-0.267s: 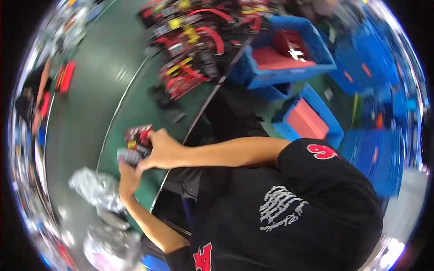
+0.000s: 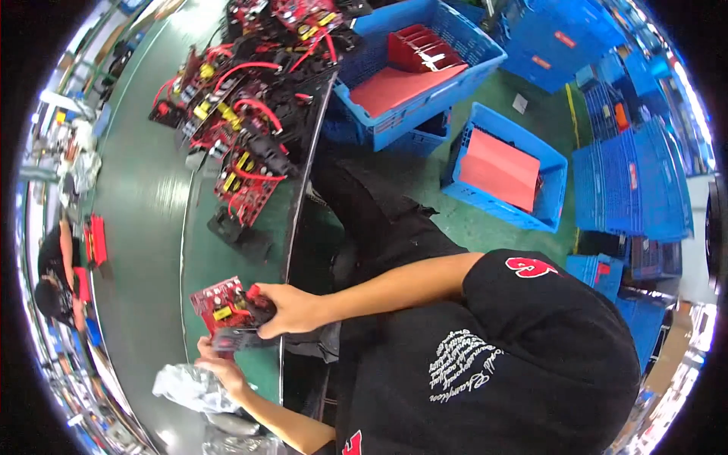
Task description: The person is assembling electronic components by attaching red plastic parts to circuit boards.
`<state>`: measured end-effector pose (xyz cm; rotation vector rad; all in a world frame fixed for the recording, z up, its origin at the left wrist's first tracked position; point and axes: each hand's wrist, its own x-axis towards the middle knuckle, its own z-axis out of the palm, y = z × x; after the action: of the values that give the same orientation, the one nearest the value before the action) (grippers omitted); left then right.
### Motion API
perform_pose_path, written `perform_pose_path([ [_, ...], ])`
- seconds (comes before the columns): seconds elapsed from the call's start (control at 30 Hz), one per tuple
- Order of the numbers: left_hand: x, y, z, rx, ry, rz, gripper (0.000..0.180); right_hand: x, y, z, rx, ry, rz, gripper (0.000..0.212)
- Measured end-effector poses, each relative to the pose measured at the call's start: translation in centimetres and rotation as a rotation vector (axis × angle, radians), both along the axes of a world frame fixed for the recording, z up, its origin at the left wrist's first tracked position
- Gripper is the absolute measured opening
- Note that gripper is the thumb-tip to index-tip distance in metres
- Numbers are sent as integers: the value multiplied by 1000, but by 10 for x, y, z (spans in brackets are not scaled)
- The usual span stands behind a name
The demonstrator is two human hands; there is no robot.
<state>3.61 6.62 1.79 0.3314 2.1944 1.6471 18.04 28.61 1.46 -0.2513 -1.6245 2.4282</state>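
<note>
A red circuit board (image 2: 220,305) with yellow and black parts is held over the green bench, its component side showing. My right hand (image 2: 294,309) is closed round the board's right end, by a black part with a red piece. On the near edge of the board, a dark grey panel (image 2: 239,340) looks blurred. Below it, my left hand (image 2: 221,368) has its fingers bent against the panel's left end, with some fingertips hidden. A crumpled clear plastic bag (image 2: 193,388) lies close to that hand.
Many red boards with red wires (image 2: 243,114) are heaped along the bench (image 2: 144,227). Black plastic parts (image 2: 241,235) lie nearer. Beyond the bench edge stand blue crates (image 2: 425,102) with pink sheets. Across the bench, a person (image 2: 57,265) sits near red trays (image 2: 96,239).
The whole view has shifted and sharpened. The board has been turned so that more of its component side shows. Both hands remain on the held assembly.
</note>
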Motion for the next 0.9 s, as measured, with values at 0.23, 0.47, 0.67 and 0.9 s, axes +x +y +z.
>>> perform_pose_path([
  [0.23,117,125,70,-239,44,48,25,67,58,-24,-427,141,120,73],
  [0.47,187,293,90,-328,184,-243,25,140,214,-27,-540,370,29,62],
  [0.67,203,435,93,-394,265,-900,40,195,319,-81,-475,493,-255,71],
  [0.9,199,663,0,70,27,-1039,42,280,371,-138,-852,384,-747,49],
])
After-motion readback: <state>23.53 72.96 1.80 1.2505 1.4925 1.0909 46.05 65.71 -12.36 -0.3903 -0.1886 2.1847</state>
